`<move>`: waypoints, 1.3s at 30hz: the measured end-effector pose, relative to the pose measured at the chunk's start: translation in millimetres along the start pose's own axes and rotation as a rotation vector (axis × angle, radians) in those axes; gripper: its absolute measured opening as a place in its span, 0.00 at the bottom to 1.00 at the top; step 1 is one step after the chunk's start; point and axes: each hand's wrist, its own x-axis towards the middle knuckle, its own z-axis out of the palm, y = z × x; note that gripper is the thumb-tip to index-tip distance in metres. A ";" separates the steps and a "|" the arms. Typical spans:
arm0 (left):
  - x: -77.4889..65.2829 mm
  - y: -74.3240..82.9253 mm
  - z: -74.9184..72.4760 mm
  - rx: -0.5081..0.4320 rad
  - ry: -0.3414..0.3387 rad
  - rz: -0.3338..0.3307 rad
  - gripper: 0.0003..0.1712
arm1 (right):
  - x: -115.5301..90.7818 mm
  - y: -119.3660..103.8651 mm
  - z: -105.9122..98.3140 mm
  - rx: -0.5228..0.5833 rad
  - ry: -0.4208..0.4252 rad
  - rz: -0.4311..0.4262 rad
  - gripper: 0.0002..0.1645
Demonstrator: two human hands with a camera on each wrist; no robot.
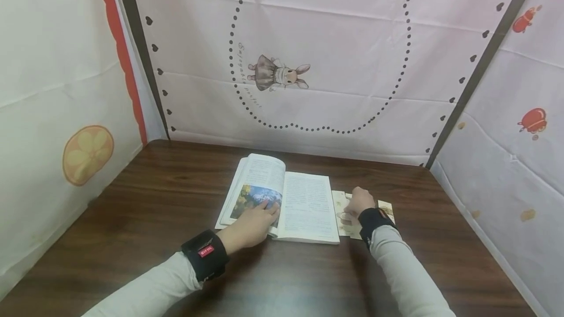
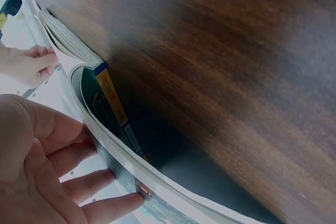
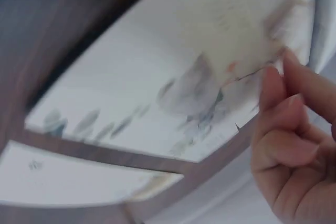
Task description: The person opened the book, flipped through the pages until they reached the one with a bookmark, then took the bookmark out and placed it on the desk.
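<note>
An open paperback book (image 1: 308, 209) lies on the table, its left page showing a photo of yellow flowers and blue sky. My left hand (image 1: 251, 226) rests on that photo near the bottom inner corner, and its fingers (image 2: 86, 182) lie fairly straight against the curved page. Just right of the book, my right hand (image 1: 360, 201) is over several pale printed cards. Thumb and forefinger pinch the edge of one card (image 3: 147, 77), which bears a faint plant-and-bird-like print. Another pale card (image 3: 68, 179) lies beside it, and the hand partly hides the cards in the head view.
The dark wood-grain table (image 1: 176, 185) is closed in by printed cloth at the back (image 1: 335, 77), left and right. Orange-yellow spine lettering shows on the book's spine (image 2: 113, 95). One card (image 1: 386, 207) sticks out right of my right wrist.
</note>
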 end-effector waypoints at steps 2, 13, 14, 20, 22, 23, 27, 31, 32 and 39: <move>-0.5 -0.6 1.0 -0.001 0.003 0.002 0.25 | -1.3 -2.6 2.4 -0.041 0.036 -0.016 0.27; -2.0 -0.5 8.4 -0.016 0.026 0.042 0.24 | -23.3 0.2 15.5 -0.019 0.013 -0.536 0.19; -2.2 -0.3 9.0 -0.015 0.028 0.046 0.24 | -29.3 0.7 17.2 -0.056 -0.004 -0.598 0.25; -1.9 -0.4 6.9 -0.007 0.056 0.044 0.23 | -52.9 -4.1 20.9 -0.257 -0.033 -0.772 0.47; -0.7 -0.8 5.6 -0.002 0.061 0.047 0.23 | -54.3 -6.9 19.3 -0.286 -0.037 -0.776 0.47; 0.1 -1.0 5.2 0.004 0.062 0.049 0.23 | -54.0 -8.0 18.3 -0.294 -0.047 -0.772 0.47; 2.8 -3.4 4.6 0.010 0.078 0.061 0.21 | -53.6 -12.3 13.0 -0.287 -0.108 -0.759 0.38; 4.8 -5.4 4.0 -0.011 0.090 0.072 0.20 | -58.1 -18.3 8.7 -0.330 -0.109 -0.833 0.14; 5.5 -5.5 3.5 -0.015 0.089 0.073 0.19 | -59.7 -20.4 8.0 -0.377 -0.086 -0.872 0.09; 5.8 -3.6 3.9 -0.090 0.101 0.049 0.20 | -67.5 -33.0 8.3 -0.717 0.157 -1.078 0.15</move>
